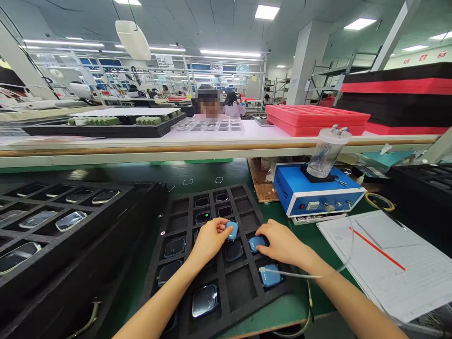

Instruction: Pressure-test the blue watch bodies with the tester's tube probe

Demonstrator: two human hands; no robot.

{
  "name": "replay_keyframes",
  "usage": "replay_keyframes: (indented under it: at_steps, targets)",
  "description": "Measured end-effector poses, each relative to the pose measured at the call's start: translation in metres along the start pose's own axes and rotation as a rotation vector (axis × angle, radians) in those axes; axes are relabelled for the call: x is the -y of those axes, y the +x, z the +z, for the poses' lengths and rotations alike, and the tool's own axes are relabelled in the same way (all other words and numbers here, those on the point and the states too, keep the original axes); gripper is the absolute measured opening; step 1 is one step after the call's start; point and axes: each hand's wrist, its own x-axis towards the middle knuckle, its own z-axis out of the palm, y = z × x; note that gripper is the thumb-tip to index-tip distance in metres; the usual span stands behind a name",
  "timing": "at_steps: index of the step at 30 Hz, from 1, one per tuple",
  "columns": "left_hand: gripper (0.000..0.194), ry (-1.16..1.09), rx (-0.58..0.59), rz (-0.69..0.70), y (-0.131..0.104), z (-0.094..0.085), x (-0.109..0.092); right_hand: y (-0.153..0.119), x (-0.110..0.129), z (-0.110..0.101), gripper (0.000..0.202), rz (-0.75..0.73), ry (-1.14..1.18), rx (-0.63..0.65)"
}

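A black foam tray (241, 288) with square compartments lies before me, several holding dark watch-like pieces. My left hand (212, 238) pinches a small blue case (231, 230) above the tray's middle. My right hand (277, 241) has its fingers round another blue case (256, 244) at a right-hand compartment. Nearer me, a third blue case (270, 276) sits in the right column, with a clear tube passing over it. A glossy dark-screened piece (205, 300) lies in a compartment near the tray's front.
Stacked black trays (70, 245) with screens stand at left. Behind on the right is a blue machine (318, 190) with a clear cylinder (325, 153). Papers (381, 263) with a red stick lie at right. A raised shelf (212, 148) crosses ahead; a person sits beyond it.
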Motion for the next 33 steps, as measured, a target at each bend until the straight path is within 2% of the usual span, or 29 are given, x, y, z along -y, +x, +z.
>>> replay_keyframes:
  at_steps: [4,8,10,13,15,17,20,22,26,33]
  targets:
    - [0.023,0.144,-0.074,0.058,-0.005,-0.004,-0.003,0.007,-0.002,-0.002,0.031,0.045,0.045,0.110]
    - [0.019,0.177,-0.087,0.179,-0.009,-0.003,-0.011,0.008,-0.007,-0.003,0.018,0.060,0.143,0.088]
    - [0.021,0.129,-0.019,0.273,-0.013,0.000,-0.021,0.006,-0.007,-0.006,0.016,0.031,0.197,0.039]
    - [0.028,-0.052,0.206,0.348,-0.018,0.006,-0.039,0.004,-0.004,-0.010,0.021,-0.062,0.380,-0.020]
    - [0.025,-0.168,0.302,0.298,-0.017,0.008,-0.049,0.006,-0.002,-0.012,0.025,-0.085,0.530,-0.073]
    - [0.021,-0.276,0.335,0.188,-0.014,0.008,-0.055,0.009,-0.002,-0.009,0.030,-0.072,0.668,-0.172]
    - [0.023,-0.538,0.311,-0.011,-0.011,0.009,-0.058,0.013,-0.004,0.000,0.027,-0.032,0.922,-0.380]
    - [0.028,-0.739,0.260,-0.095,-0.012,0.012,-0.056,0.015,-0.006,0.007,0.022,0.003,1.075,-0.475]
    - [0.031,-0.968,0.217,-0.132,-0.019,0.020,-0.054,0.012,-0.005,0.013,0.017,0.000,1.141,-0.500]
    - [0.019,-0.910,0.235,-0.086,-0.024,0.021,-0.053,0.007,0.000,0.012,0.013,0.085,1.179,-0.498]
